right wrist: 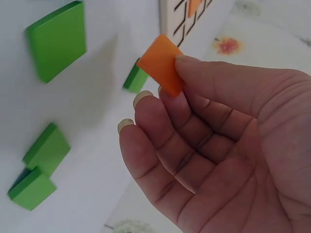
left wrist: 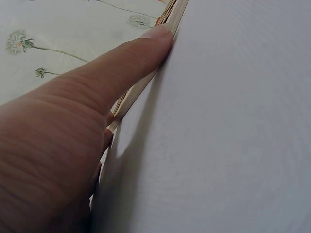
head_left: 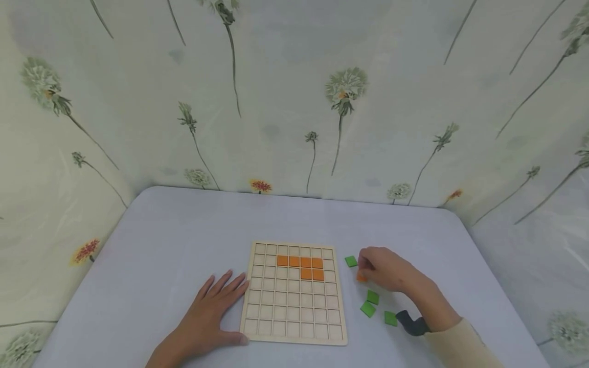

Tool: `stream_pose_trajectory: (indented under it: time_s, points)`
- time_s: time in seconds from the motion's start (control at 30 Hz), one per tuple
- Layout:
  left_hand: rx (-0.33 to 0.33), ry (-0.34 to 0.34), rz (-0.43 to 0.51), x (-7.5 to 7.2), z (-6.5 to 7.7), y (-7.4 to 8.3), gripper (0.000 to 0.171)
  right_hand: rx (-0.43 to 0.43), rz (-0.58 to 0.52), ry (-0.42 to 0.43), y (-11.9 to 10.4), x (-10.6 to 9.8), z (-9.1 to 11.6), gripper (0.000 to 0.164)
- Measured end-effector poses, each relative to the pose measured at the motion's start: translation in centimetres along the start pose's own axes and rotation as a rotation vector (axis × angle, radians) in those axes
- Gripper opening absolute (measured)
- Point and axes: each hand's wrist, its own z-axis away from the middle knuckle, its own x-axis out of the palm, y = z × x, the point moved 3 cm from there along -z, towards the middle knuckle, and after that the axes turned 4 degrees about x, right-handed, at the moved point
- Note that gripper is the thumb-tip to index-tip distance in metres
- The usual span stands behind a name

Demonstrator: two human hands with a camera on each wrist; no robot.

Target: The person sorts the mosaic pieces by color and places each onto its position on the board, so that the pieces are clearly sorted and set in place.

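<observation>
A light wooden grid board [head_left: 294, 301] lies on the table, with several orange square tiles [head_left: 306, 262] set in its upper cells. Along its left edge rests my left hand [head_left: 212, 313], fingers spread and the thumb [left wrist: 131, 60] touching the rim. To the right of the board, my right hand [head_left: 388, 271] pinches one orange tile [right wrist: 163, 63] between thumb and fingertips. In the right wrist view that tile is held up by its edge, while the other fingers curl loosely below it.
Several green square tiles [head_left: 390, 318] lie scattered right of the board, some [head_left: 367, 308] [right wrist: 34, 189] close together under the right hand. A dark band [head_left: 412, 324] is on the right wrist, by the sleeve. Behind the white table [head_left: 202, 220] hangs a dandelion-print cloth [head_left: 276, 92].
</observation>
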Motion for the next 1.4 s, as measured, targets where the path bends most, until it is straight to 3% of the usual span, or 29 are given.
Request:
stream_pose_trajectory:
  time_s: [0.47,0.7,0.93,1.4]
  points:
    - [-0.012,-0.003,0.002,0.1,-0.1,-0.2,0.117,-0.102,0.044,0.064,-5.1,0.2,-1.9,0.016]
    - [-0.015,-0.014,0.008,0.2,-0.1,-0.2,0.117,-0.158,-0.013,0.068,-7.4,0.8,-3.0,0.013]
    - [-0.029,-0.023,0.004,0.0,0.0,-0.3,0.117,-0.196,0.002,0.065,-9.4,1.2,-3.8,0.011]
    - [-0.035,-0.029,0.014,-0.1,-0.2,-0.2,0.115,-0.288,0.012,0.016,-10.7,3.7,-5.5,0.006]
